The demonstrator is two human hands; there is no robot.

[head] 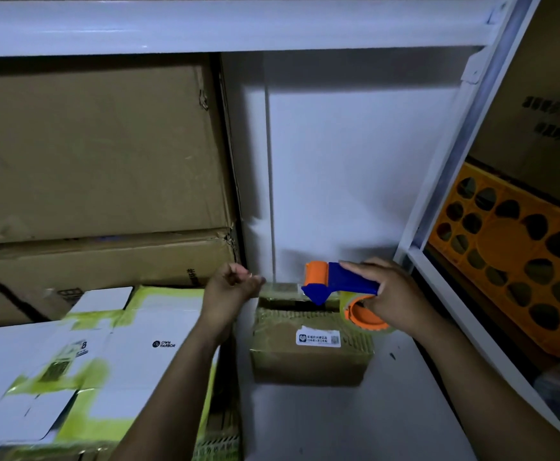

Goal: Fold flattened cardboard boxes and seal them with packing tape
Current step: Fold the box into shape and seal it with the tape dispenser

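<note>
Head view, dim light. Small brown cardboard box (308, 357) stood on the white shelf surface (355, 420), toward its back, near the white rear panel. A white label with a printed code (318, 338) sat on the box's top face near the front edge. Right hand (395, 294) gripped the blue and orange plastic tape dispenser (341, 281), fingers wrapped over the blue handle and clamped on it. The dispenser was held over the far right part of the box top, its blue blade end pointing down at the box. The roll of clear packing tape (365, 314) on its orange hub hung below the hand, over the box's right edge. A strip of clear tape (283, 287) ran leftward from the dispenser along the far edge of the box. Left hand (228, 287) was at the box's far left corner, fingers curled with the tips drawn together beside the strip's end; could not tell whether they pinched the tape. Left of the box lay a stack of flattened white and yellow-green printed cartons (105, 361). Behind these stood large brown cardboard boxes (99, 154), stacked. On the right, beyond the white metal shelf upright (454, 154), sat an orange plastic crate with round holes (511, 254).
</note>
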